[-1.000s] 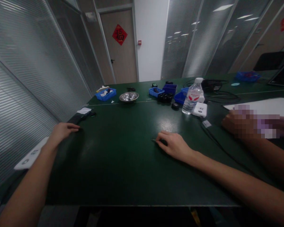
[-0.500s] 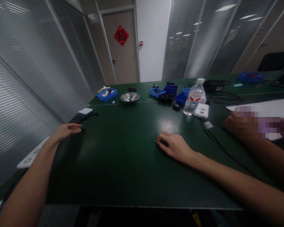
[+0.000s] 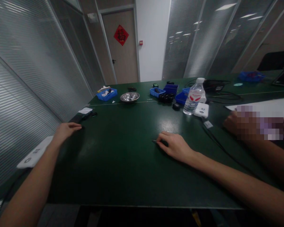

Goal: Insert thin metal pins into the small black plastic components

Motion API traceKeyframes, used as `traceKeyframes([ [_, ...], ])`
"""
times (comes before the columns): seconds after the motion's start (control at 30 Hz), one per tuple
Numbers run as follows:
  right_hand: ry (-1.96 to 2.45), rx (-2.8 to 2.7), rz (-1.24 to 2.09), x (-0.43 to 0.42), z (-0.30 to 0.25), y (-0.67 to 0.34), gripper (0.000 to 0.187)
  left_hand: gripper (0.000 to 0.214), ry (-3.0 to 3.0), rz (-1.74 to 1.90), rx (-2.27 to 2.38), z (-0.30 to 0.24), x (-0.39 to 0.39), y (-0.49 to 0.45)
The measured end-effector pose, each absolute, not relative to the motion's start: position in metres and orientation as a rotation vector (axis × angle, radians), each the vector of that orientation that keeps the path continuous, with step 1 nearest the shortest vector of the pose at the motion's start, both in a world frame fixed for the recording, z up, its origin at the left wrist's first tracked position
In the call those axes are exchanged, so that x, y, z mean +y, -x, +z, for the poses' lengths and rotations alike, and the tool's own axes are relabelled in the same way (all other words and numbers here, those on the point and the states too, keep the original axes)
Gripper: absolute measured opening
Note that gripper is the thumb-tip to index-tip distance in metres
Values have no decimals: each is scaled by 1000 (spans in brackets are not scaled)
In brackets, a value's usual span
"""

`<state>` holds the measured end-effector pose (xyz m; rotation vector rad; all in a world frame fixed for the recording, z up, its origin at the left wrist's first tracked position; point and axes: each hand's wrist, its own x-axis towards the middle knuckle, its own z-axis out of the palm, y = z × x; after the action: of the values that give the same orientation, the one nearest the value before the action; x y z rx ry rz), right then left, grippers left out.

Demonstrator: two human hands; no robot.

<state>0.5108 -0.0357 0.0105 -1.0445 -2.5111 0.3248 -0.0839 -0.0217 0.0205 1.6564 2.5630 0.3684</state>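
Note:
My left hand [image 3: 67, 130] is low over the left side of the dark green table [image 3: 118, 167]. Its fingers are closed in a pinch, and a small dark spot shows at the fingertips, too small to name. Further right, my right hand [image 3: 174, 145] rests on the tabletop with thumb and fingers closed on a thin metal tool [image 3: 154, 141]. Only the tool's slim tip pokes out to the left; the rest is hidden in the hand.
Further back stand a metal dish [image 3: 130, 97] with small bits, a blue tray [image 3: 107, 94], a water bottle [image 3: 194, 97] and a white device [image 3: 201, 110] with a cable. Another white device [image 3: 35, 154] lies left. At right is another person's forearm [image 3: 269, 154].
My left hand's fingers have drawn together into a pinch, with the wrist raised and shifted slightly right. My right hand stays practically where it was with the thin metal tool.

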Motion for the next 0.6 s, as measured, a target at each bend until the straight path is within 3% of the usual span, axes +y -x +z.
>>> traceKeyframes([
  [0.6, 1050, -2527, 353, -35, 13, -511, 12, 30, -1933, 167, 2576, 26, -25, 57],
])
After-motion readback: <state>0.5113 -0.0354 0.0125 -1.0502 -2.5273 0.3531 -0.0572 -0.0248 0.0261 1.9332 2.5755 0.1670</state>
